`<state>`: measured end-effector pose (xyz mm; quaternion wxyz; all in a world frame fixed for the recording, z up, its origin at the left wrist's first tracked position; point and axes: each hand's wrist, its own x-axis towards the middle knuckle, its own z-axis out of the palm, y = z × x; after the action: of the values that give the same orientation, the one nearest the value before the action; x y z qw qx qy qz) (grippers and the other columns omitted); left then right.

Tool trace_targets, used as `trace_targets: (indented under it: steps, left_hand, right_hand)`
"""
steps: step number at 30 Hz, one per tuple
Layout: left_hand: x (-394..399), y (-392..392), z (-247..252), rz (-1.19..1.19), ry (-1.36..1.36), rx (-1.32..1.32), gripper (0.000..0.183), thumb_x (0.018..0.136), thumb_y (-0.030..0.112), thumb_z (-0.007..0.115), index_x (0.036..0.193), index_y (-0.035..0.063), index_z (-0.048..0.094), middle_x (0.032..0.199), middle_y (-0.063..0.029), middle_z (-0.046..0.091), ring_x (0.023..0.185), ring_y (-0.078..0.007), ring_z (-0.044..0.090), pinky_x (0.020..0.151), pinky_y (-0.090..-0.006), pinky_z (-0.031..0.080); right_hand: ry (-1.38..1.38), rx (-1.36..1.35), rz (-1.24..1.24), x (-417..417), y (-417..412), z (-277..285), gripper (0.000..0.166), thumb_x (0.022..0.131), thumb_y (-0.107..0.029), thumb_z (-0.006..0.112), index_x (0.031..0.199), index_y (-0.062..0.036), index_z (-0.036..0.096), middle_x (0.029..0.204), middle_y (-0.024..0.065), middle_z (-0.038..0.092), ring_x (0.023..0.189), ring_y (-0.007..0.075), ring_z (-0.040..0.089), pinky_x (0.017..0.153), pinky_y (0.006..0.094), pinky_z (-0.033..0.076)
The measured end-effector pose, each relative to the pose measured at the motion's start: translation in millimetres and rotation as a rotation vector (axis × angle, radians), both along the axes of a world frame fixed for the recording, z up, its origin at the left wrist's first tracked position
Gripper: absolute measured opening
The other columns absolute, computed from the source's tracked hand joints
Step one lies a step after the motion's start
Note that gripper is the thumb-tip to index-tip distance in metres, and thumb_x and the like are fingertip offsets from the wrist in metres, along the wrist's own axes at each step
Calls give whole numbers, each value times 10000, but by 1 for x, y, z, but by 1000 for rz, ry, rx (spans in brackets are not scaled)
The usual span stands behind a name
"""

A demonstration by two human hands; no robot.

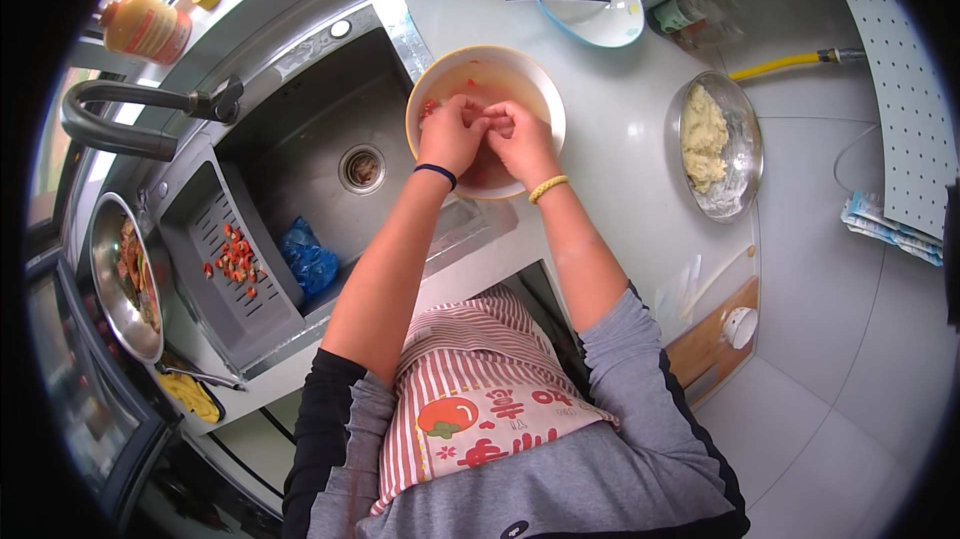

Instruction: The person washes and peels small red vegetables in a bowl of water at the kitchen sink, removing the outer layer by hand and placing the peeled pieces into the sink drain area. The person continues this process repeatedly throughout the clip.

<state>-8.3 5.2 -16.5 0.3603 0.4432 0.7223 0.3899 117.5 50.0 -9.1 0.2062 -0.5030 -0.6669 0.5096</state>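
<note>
Over a white bowl with a yellow rim (553,88), my left hand (452,135) and my right hand (523,143) come together, fingertips meeting and bent. The bowl stands on the counter at the sink's right edge and holds cloudy, reddish water (491,77). Small red pieces (429,108) float in it, mostly by its left side. Whatever may be pinched between my fingertips is too small and covered to make out. My left wrist wears a dark band, my right a yellow braided one.
Left of the bowl is a grey sink (300,126) with a blue plastic bag (307,257). Its slotted drain basket (196,201) holds chopped red pieces (238,257). A steel bowl of food (135,276) stands beyond. To the right are a metal bowl with dough (703,137) and a bowl with chopsticks (592,21).
</note>
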Motion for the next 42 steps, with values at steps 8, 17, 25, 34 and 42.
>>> trace_targets:
  steps: [8,17,25,34,42]
  left_hand:
    - [-6,12,-13,-13,-44,-235,149,841,140,593,879,13,660,782,-133,680,765,-252,658,738,-340,505]
    - [-10,11,-8,56,-686,-272,174,947,86,498,1021,-4,628,850,-18,630,712,-57,568,669,-185,493]
    - [-10,12,-11,54,-717,-252,169,949,87,498,1028,9,625,879,-6,627,755,-58,569,703,-177,491]
    - [-3,5,2,18,-459,-160,182,901,141,578,977,-11,644,889,-77,671,806,-143,629,737,-273,502]
    - [-1,11,-29,222,-87,32,119,882,76,531,928,8,616,887,-111,656,807,-174,625,745,-302,498]
  right_hand:
    - [-249,183,53,-2,16,-11,104,792,-25,630,895,-37,643,818,94,670,788,181,651,709,288,510]
    - [-17,-100,-29,2,23,-9,73,806,-67,688,857,-18,673,857,75,691,759,129,650,694,262,522]
    - [230,-265,-57,7,25,-18,67,807,-22,678,860,14,659,833,85,682,766,120,650,679,241,543]
    - [249,-337,-110,1,22,-3,79,850,28,584,905,48,637,863,93,666,808,138,648,738,261,568]
    - [-199,430,78,3,24,2,334,811,24,537,1136,-21,595,1067,146,636,905,268,635,811,340,522]
